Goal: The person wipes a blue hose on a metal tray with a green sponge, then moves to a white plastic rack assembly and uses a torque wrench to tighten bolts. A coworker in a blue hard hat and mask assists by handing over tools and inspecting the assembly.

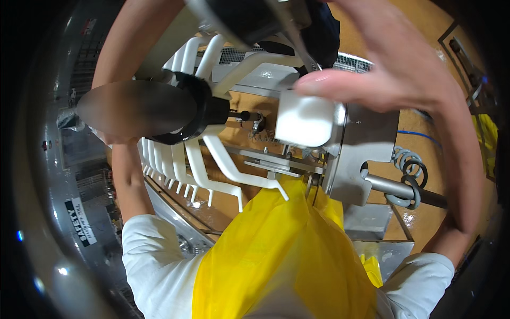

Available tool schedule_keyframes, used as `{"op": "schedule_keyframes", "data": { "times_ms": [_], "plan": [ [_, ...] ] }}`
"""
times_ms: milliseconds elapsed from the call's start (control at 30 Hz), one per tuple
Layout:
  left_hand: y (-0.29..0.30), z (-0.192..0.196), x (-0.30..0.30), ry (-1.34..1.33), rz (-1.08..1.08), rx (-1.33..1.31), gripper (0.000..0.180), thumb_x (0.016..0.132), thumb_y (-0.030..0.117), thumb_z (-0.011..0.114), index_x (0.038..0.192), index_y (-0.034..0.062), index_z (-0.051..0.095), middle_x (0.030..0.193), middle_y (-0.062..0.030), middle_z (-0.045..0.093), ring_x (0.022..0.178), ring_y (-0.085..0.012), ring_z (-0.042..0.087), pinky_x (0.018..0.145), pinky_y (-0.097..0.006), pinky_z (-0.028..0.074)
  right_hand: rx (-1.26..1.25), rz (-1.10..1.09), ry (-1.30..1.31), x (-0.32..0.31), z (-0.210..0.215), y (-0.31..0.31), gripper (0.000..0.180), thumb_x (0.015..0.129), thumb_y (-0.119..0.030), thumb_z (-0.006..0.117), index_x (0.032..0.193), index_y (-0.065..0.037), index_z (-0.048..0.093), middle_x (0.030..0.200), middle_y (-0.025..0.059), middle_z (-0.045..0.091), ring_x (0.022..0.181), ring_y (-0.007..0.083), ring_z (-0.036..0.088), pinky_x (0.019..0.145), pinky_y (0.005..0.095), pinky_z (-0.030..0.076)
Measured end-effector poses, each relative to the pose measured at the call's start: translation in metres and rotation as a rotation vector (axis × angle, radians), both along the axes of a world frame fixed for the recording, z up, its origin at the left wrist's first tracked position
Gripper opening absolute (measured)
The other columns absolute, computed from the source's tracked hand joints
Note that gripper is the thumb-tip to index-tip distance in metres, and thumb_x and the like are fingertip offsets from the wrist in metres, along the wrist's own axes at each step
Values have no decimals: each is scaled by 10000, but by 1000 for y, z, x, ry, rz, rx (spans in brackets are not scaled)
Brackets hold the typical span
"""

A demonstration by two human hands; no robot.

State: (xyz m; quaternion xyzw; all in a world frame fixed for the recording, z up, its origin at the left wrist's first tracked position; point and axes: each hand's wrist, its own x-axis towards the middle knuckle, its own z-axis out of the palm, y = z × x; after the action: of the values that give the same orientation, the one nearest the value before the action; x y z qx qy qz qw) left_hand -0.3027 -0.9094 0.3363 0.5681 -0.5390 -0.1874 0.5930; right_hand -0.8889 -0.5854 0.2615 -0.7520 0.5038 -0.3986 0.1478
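My right hand (380,80) is raised at the top right, thumb stretched out to the left and its other fingers cut off by the upper edge. Thumb and fingers stand apart, and I see nothing gripped between them. Just left of it are dark blue cloth (324,40) and a blurred black object (239,18) whose kind I cannot make out. My bare left arm (130,183) bends at the elbow and runs up past the top edge, so the left hand is out of sight. A smooth blurred oval and a black part (215,109) cover some of that arm.
Below my arms stands a steel machine with a row of bent white bars (228,167), a white block (305,119) and a steel housing (369,135). A grey coiled hose (401,199) hangs at right. My yellow apron (281,239) touches the machine's near side. A steel bin (382,247) stands low right.
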Motion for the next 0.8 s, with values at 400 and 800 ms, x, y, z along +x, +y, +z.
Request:
{"op": "schedule_keyframes", "data": {
  "times_ms": [400,800],
  "plan": [
    [-61,-27,40,103,-100,68,268,1065,313,662,1248,165,790,903,-18,656,725,-165,579,645,-334,498,-58,-220,294,43,46,4,714,876,-491,778,1461,-108,633,1289,127,651,1175,302,669,1007,441,546],
    [195,38,36,41,-685,-378,229,1090,190,594,1101,-33,647,949,-131,592,698,-206,492,637,-317,421,-146,-131,286,56,62,-9,719,858,-472,801,1458,-112,634,1276,131,649,1162,309,672,1000,446,547]
  ]
}}
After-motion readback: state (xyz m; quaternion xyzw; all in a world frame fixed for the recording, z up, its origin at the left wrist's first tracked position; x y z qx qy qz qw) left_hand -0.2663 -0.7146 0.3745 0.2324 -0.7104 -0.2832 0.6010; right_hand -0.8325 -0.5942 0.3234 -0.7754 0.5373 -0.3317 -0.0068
